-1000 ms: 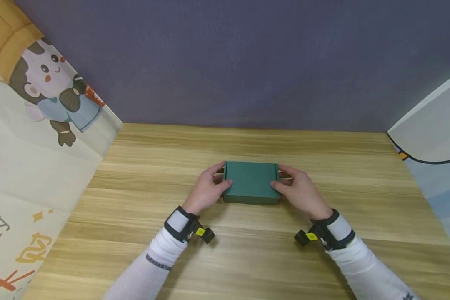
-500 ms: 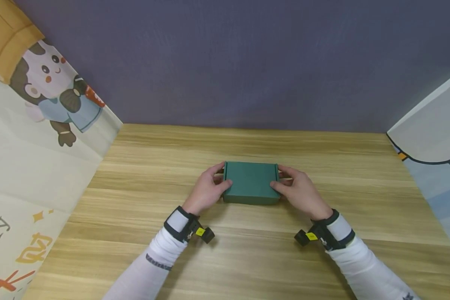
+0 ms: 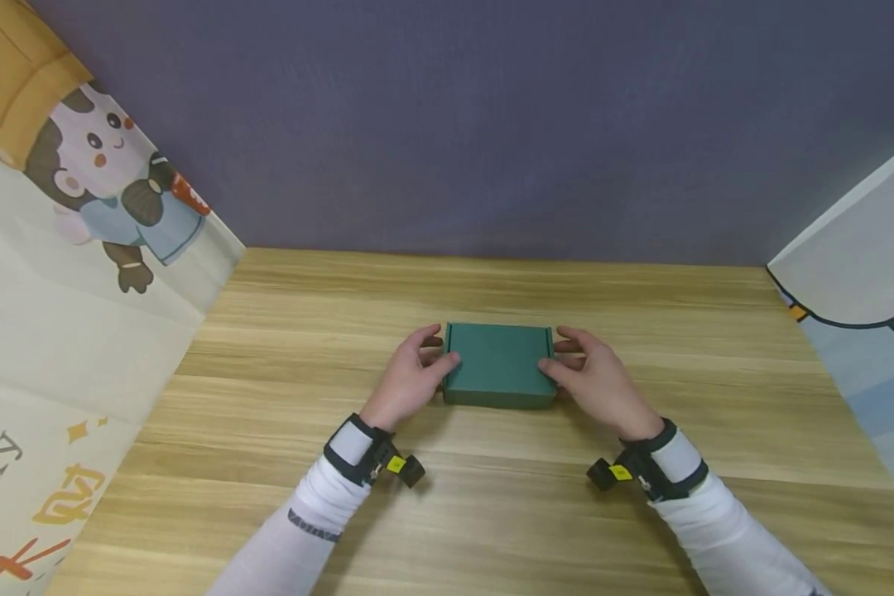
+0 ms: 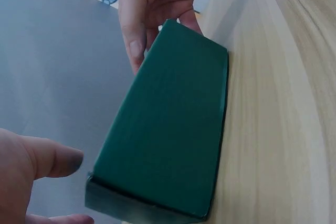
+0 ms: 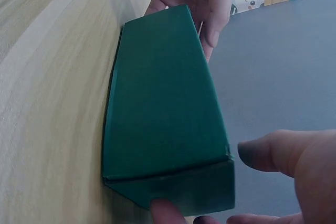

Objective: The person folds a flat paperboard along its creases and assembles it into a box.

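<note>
A closed, flat green cardboard box (image 3: 499, 358) lies on the wooden table in the head view, its front side towards me. My left hand (image 3: 404, 382) is at its left end, and my right hand (image 3: 603, 387) flanks the right end. In the left wrist view, a gap separates the left thumb (image 4: 55, 158) from the box (image 4: 163, 114). The right wrist view likewise shows the right thumb (image 5: 278, 153) apart from the box (image 5: 163, 98), while one fingertip is against or very near its end wall. Neither hand grips it; some fingers are partly hidden.
The wood-grain table (image 3: 507, 497) surrounds the box. A dark blue-grey panel (image 3: 492, 124) rises behind it. Printed panels stand at the left (image 3: 60, 331) and right (image 3: 857, 248). Each wrist wears a strapped camera.
Both hands have loosened from the box: the left fingers shifted slightly left, the right fingers slightly right, leaving gaps at its ends. The box stays in place.
</note>
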A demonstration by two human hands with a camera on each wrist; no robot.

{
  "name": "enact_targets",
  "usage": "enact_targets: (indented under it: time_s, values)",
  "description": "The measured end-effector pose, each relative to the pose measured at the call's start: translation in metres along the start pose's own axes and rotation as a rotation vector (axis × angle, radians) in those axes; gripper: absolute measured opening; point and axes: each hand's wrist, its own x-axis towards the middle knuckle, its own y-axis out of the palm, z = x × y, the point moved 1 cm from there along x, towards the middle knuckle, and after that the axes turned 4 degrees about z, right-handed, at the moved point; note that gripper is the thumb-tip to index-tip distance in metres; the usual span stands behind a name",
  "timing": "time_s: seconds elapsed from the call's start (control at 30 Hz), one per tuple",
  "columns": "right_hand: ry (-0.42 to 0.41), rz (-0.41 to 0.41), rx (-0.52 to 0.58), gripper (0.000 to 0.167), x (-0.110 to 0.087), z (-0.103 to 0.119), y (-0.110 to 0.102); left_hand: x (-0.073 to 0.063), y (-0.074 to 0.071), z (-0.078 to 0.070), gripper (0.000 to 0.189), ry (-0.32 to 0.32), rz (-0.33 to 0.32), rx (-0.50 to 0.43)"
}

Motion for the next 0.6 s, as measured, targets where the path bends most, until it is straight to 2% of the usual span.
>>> enact_targets:
  time_s: [0.13,0.2,0.27,0.43,0.6]
  values:
    - [-0.034,-0.025,0.024,0.070,-0.002,0.002,-0.006,0.000,-0.007,-0.003,0.061,0.019,-0.028,-0.016]
    - [-0.058,-0.047,-0.004,0.064,-0.003,0.003,-0.010,0.000,-0.012,-0.006,0.058,0.041,-0.054,0.000]
    - [-0.101,-0.090,-0.079,0.056,-0.004,0.005,-0.013,0.000,-0.017,-0.009,0.053,0.071,-0.087,0.042]
    - [-0.217,-0.251,-0.288,0.036,-0.006,0.013,-0.021,0.001,-0.030,-0.015,0.042,0.195,-0.209,0.230]
    - [-0.262,-0.339,-0.434,0.032,-0.005,0.017,-0.027,0.002,-0.040,-0.017,0.037,0.294,-0.321,0.444]
